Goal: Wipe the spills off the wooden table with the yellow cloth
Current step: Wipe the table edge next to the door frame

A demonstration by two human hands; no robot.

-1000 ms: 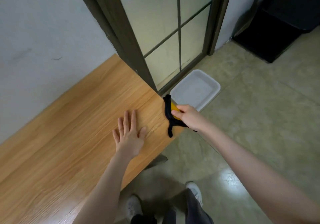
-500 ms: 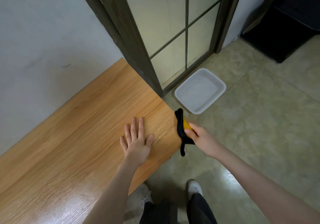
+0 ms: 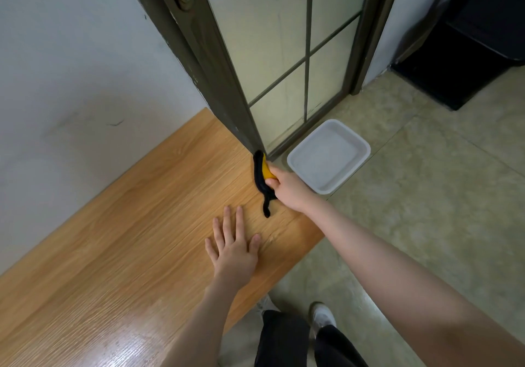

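Note:
The wooden table (image 3: 142,224) runs along the white wall, with its right end near the door frame. My right hand (image 3: 287,186) grips the yellow cloth (image 3: 262,180), which is bunched and shows a black side. It presses the cloth on the table's far right corner by the door frame. A black tail of the cloth trails toward me. My left hand (image 3: 234,248) lies flat on the tabletop with straight fingers, a little nearer to me than the cloth. No spill is visible on the wood.
A white plastic tray (image 3: 359,163) sits on the tiled floor just past the table's end. A dark-framed glass door (image 3: 284,54) stands behind the corner. A black cabinet (image 3: 468,54) is at the far right. My feet are below the table edge.
My right hand has carried the cloth from the table's right edge back onto the top, up to the far corner by the door frame. My left hand has stayed flat in place.

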